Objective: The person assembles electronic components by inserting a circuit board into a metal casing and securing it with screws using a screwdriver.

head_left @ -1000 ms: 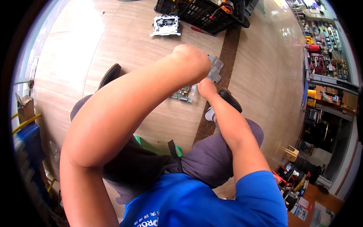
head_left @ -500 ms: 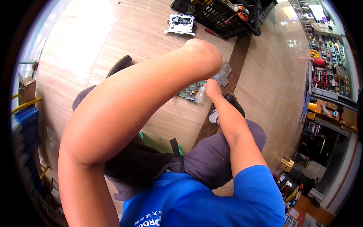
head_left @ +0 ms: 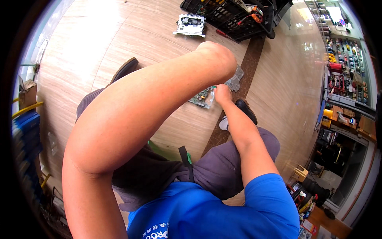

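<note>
A green circuit board [head_left: 203, 98] in a pale frame lies low over the floor, partly covered by my left forearm. My right hand [head_left: 223, 95] is closed at the board's right edge, its fingertips only partly showing. Above it, my left hand [head_left: 218, 59] bends down at the wrist over the board's far side. The back of that hand hides its fingers and whatever they touch. Just beyond both hands a grey, irregular flat metal piece [head_left: 236, 78] lies beside the dark floor strip.
A white-framed mechanism [head_left: 190, 26] lies on the floor farther off. Near it are a black plastic crate [head_left: 227, 20] with tools and cables, and a red-handled tool [head_left: 221, 33]. My shoes [head_left: 246, 110] flank the board. Stocked shelves [head_left: 346, 67] line the right side.
My left hand has shifted slightly to the right. My right hand has moved a little left and stays at the board's edge.
</note>
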Tool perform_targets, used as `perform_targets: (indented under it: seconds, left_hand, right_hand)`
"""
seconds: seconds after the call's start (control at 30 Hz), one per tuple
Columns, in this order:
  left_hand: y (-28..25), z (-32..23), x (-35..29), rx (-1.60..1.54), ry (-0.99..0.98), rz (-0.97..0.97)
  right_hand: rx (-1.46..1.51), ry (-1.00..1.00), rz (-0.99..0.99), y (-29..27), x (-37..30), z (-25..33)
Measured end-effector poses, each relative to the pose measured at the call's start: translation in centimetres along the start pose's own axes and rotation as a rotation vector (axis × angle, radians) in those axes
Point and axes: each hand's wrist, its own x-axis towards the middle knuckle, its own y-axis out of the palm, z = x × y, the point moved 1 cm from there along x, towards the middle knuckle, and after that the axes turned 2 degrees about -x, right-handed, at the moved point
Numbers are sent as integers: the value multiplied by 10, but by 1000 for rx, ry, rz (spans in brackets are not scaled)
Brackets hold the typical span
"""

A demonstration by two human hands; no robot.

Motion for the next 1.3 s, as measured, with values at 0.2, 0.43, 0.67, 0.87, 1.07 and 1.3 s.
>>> perform_targets:
  seconds: [0.2,0.43,0.67,0.87,1.07,1.3]
  left_hand:
    - [0,-1,3,-29,-20,31]
    - [8,5,9,13,4,-23]
    - [8,6,10,29,1,-14]
    - [9,6,11,25,16,-49]
    - [10,8,11,34,1,-35]
    - [11,11,12,50,-24,-10]
  right_hand:
    - [-29,-20,-4,10,5,-10]
    - [-6,-51,-31,11,4,-13]
    - [27,-19,-1,3,0,-5]
    - [26,-111,-40,8,3,-15]
    - [5,-119,-27,2,1,-10]
    - [-7,-72,49,-2,4,-1]
